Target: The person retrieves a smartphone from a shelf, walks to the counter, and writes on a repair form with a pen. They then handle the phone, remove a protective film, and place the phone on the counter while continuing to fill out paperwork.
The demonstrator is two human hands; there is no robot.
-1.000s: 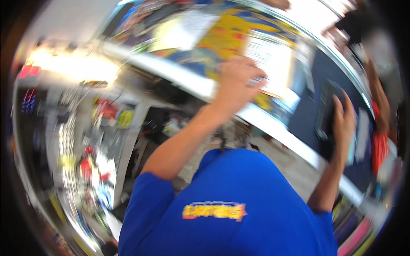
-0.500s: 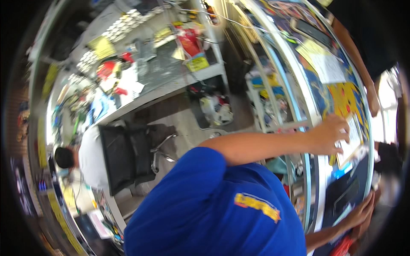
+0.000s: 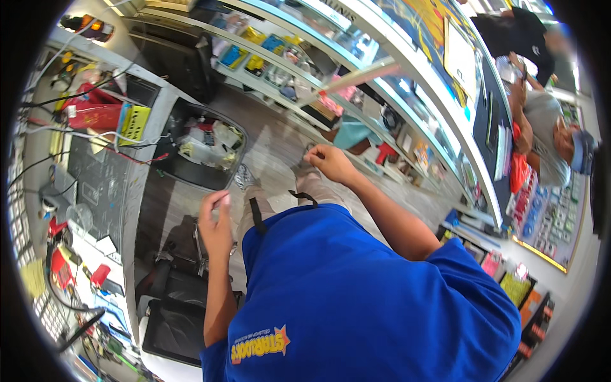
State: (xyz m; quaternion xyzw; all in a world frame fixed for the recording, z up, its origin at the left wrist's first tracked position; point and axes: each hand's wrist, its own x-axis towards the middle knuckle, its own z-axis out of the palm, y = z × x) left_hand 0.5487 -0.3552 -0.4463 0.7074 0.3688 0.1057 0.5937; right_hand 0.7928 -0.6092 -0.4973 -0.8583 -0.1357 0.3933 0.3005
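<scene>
I look down over my blue shirt (image 3: 363, 293) and grey trousers. My left hand (image 3: 216, 219) hangs in front of me above a black office chair (image 3: 181, 305), with its fingers drawn together and nothing visible in it. My right hand (image 3: 328, 162) is stretched further out over the floor, curled into a loose fist, and it too shows nothing inside. Neither hand touches anything.
A black bin (image 3: 202, 148) full of waste stands on the floor beside a cluttered workbench (image 3: 95, 184) with cables and red tools. A long glass display counter (image 3: 414, 108) runs along the right. Two other people (image 3: 547, 127) stand beyond it.
My view has swung from the counter top down to the floor. Both hands have left the counter and now hang free in front of me; the dark flat object seen earlier is no longer in hand.
</scene>
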